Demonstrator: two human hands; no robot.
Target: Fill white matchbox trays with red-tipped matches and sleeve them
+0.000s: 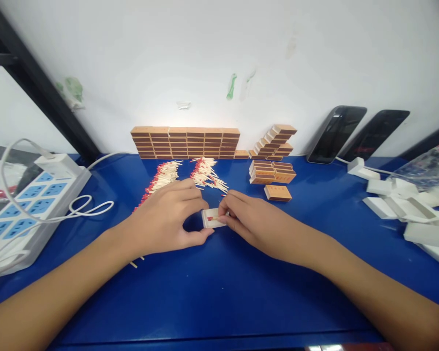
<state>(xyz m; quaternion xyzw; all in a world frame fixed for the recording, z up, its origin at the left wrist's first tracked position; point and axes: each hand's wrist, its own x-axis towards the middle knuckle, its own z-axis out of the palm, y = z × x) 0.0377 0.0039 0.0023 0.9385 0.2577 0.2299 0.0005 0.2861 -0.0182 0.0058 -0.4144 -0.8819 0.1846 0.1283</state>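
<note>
A small white matchbox tray (206, 221) rests on the blue table, with a few red-tipped matches (211, 219) in it. My left hand (168, 214) grips the tray's left end between thumb and fingers. My right hand (243, 214) is closed at the tray's right end, its fingertips pinching the matches inside; how many is hidden. Beyond my hands lie two heaps of loose matches, the left heap (164, 175) partly behind my left hand and the right heap (207, 173) farther along.
Stacked matchboxes (186, 142) line the wall, with more boxes (272, 171) to their right and a single matchbox (278, 192) in front. Two phones (338, 134) lean on the wall. White empty trays (406, 204) pile at right. A power strip (36, 209) and cables lie left.
</note>
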